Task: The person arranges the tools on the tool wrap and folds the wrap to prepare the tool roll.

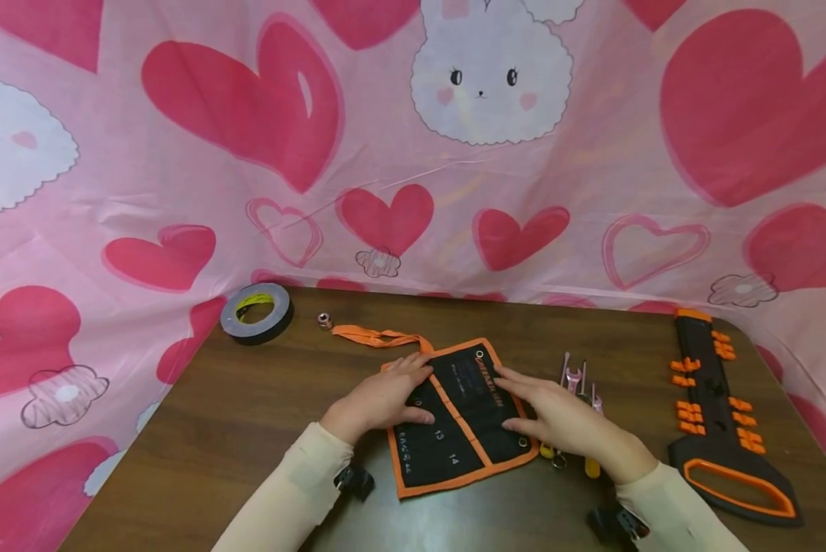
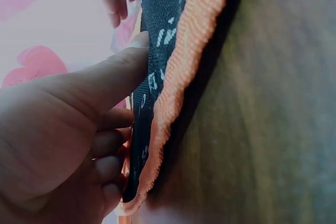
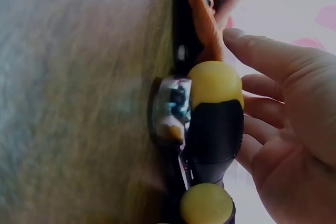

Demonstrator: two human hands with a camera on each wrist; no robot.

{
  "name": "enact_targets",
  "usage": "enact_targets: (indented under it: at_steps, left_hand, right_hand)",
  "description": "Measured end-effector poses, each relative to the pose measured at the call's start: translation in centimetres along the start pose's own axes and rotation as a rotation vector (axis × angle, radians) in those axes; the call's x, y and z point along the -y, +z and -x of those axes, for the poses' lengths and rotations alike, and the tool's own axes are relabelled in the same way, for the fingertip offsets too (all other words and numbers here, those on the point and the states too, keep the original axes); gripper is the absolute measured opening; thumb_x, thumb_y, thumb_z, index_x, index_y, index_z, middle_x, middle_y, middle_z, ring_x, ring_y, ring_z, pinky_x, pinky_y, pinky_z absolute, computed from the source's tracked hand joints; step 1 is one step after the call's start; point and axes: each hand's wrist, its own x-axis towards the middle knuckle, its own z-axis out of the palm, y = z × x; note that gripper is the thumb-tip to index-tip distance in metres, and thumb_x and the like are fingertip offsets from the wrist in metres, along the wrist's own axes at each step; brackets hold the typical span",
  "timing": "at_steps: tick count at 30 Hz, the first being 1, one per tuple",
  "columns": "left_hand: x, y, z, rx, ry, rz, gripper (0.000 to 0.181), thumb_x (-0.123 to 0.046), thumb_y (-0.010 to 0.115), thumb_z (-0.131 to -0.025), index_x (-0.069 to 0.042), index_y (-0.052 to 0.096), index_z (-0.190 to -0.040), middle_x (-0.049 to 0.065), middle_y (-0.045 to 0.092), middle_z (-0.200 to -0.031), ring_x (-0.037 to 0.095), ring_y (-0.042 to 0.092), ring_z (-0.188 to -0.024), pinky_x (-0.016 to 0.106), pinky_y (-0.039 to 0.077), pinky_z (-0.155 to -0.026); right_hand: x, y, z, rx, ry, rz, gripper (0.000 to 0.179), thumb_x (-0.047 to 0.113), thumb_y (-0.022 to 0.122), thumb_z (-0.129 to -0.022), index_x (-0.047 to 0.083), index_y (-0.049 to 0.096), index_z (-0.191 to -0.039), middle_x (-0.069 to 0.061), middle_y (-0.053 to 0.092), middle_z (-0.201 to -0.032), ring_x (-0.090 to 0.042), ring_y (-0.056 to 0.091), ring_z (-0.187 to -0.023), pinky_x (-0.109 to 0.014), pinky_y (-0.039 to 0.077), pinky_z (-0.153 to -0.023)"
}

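A black cloth tool pouch with orange trim lies on the table, printed with numbers such as 13 and 14. My left hand rests on its upper left part, fingers extended and thumb against the cloth. Across the pouch's right edge lies my right hand, its fingers fairly straight. From the pouch's top an orange strap runs left. Partly under my right forearm are screwdrivers and wrenches; a yellow-and-black screwdriver handle shows close to my palm in the right wrist view.
A roll of tape lies at the back left, with a small metal socket near the strap's end. On the right stands a black tool holder with orange clips and handle. A pink heart-patterned curtain hangs behind the table.
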Motion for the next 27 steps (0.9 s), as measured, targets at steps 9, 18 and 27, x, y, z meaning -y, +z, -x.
enact_targets:
  at_steps: [9,18,27]
  left_hand:
    - [-0.9,-0.2,-0.3,0.035,0.023,-0.008,0.083,-0.041,0.080,-0.097,-0.011,0.043,-0.166,0.006,0.024,-0.181,0.031,0.020,-0.169,0.056,0.029,-0.133]
    - [-1.2,-0.2,0.0,-0.033,-0.007,-0.060,0.080,-0.043,0.080,-0.097,-0.010,0.049,-0.163,0.009,0.033,-0.178,0.031,0.032,-0.165,0.054,0.038,-0.129]
    - [-0.7,0.1,0.7,0.024,0.027,0.005,0.082,-0.049,0.079,-0.097,-0.011,0.048,-0.163,0.006,0.032,-0.178,0.028,0.032,-0.165,0.053,0.038,-0.129]
  right_hand:
    - [-0.2,0.1,-0.7,0.105,-0.003,-0.022,0.071,0.025,0.081,-0.099,-0.003,0.052,-0.157,-0.023,0.044,-0.169,-0.045,0.058,-0.143,-0.057,0.055,-0.108]
    - [0.3,0.4,-0.9,0.105,0.049,0.014,0.064,0.029,0.080,-0.099,-0.005,0.060,-0.150,-0.022,0.049,-0.166,-0.043,0.062,-0.140,-0.053,0.058,-0.106]
    - [0.6,0.5,-0.5,0.071,0.080,0.038,0.060,0.027,0.083,-0.097,-0.006,0.065,-0.144,-0.024,0.054,-0.161,-0.044,0.065,-0.136,-0.052,0.060,-0.102]
